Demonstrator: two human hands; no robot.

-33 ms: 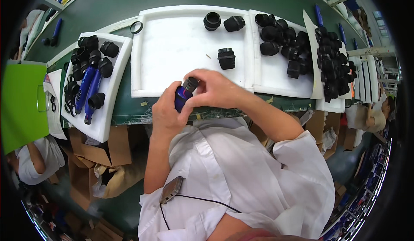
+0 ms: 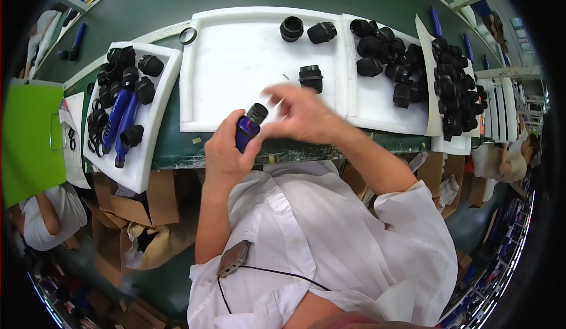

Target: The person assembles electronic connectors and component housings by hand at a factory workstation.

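My left hand (image 2: 223, 152) grips a blue cylinder (image 2: 246, 133) with a black end cap (image 2: 257, 112), holding it tilted over the table's near edge. My right hand (image 2: 303, 116) is right beside that cap. Its thumb is against the piece and its fingers are blurred above it, so I cannot tell whether they grip. Just beyond my hands lies a white foam tray (image 2: 236, 64). A single black cap (image 2: 311, 77) stands on it close to my right hand, and two more black caps (image 2: 306, 30) are at its far edge.
A heap of black caps (image 2: 386, 52) fills the tray to the right, with more black parts (image 2: 454, 87) further right. The left tray (image 2: 154, 146) holds blue tubes (image 2: 121, 120) and black parts. A green board (image 2: 26, 140), a black ring (image 2: 188, 35), cardboard boxes (image 2: 135, 202) and other people (image 2: 44, 214) are around.
My right hand's fingers have lifted slightly off the black end cap, which now shows. My left hand keeps its hold on the blue cylinder.
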